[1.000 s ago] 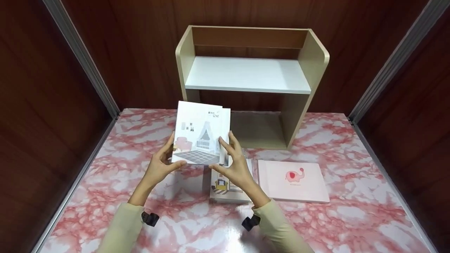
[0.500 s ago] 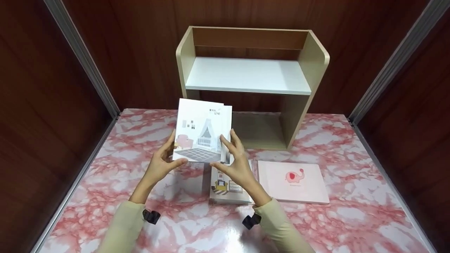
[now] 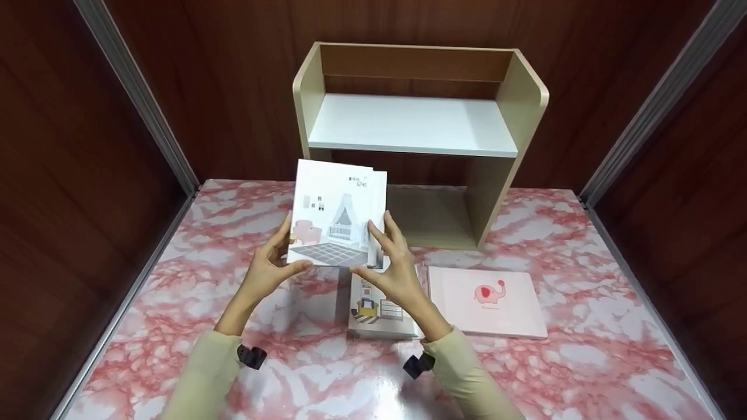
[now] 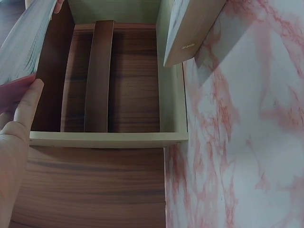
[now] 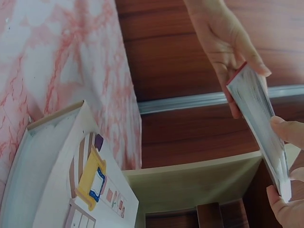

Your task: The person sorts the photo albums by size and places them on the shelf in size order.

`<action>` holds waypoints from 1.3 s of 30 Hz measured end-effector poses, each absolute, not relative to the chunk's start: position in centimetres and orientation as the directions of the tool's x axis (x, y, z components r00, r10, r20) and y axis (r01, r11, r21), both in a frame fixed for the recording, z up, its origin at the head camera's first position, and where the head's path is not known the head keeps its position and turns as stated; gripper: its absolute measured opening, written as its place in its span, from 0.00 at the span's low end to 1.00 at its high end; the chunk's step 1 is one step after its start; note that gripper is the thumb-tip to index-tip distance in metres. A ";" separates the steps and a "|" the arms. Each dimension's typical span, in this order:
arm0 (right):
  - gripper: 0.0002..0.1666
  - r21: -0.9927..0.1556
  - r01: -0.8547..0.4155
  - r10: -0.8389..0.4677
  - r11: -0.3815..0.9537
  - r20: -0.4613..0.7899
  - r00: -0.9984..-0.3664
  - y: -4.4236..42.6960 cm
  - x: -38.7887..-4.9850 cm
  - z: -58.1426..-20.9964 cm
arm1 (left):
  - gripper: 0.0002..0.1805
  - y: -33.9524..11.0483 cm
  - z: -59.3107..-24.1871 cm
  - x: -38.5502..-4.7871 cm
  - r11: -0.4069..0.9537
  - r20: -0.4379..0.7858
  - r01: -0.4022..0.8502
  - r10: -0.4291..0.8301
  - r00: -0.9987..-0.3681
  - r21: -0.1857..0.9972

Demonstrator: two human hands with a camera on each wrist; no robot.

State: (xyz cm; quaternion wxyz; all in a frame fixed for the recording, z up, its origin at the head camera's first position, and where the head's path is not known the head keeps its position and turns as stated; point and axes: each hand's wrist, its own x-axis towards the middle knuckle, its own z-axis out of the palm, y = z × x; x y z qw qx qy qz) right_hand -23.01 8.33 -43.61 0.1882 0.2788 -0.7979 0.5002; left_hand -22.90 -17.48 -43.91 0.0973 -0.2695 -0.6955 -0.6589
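Observation:
In the head view a white book [image 3: 330, 204] is held up above the table, its cover drawn with a canopy cot, a pink armchair and a checked rug. My left hand [image 3: 265, 274] grips its left side, thumb on the lower edge. On the other side my right hand [image 3: 397, 271] pinches the lower right corner, fingers spread over the right edge. Both wrist views show the page block [image 5: 261, 118] edge-on; a red edge shows at the left hand. Whether it is one book or two together, I cannot tell.
Behind the held book stands a two-tier wooden shelf [image 3: 414, 125] with a white upper board. Below the right hand lies a thick book or stack [image 3: 379, 324] with a yellow chair picture. To its right is a pink elephant book [image 3: 455, 303]. Walls enclose the marbled table [image 3: 280, 379].
Both hands have lifted the white book slightly, up and toward the shelf. Their hold looks the same, and the books on the table have stayed put.

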 end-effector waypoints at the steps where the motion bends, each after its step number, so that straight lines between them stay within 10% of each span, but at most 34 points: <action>1: 0.48 -0.692 -0.634 -0.258 0.346 0.580 -0.773 8.3 -23.0 -43.6 | 0.50 -17.5 -43.9 -22.9 -0.014 0.493 0.507 0.251 -0.833 0.862; 39: 0.46 -0.663 -0.649 -0.256 0.373 0.599 -0.759 8.9 -24.1 -41.7 | 0.49 -16.5 -40.5 -22.8 0.003 0.508 0.525 0.250 -0.824 0.851</action>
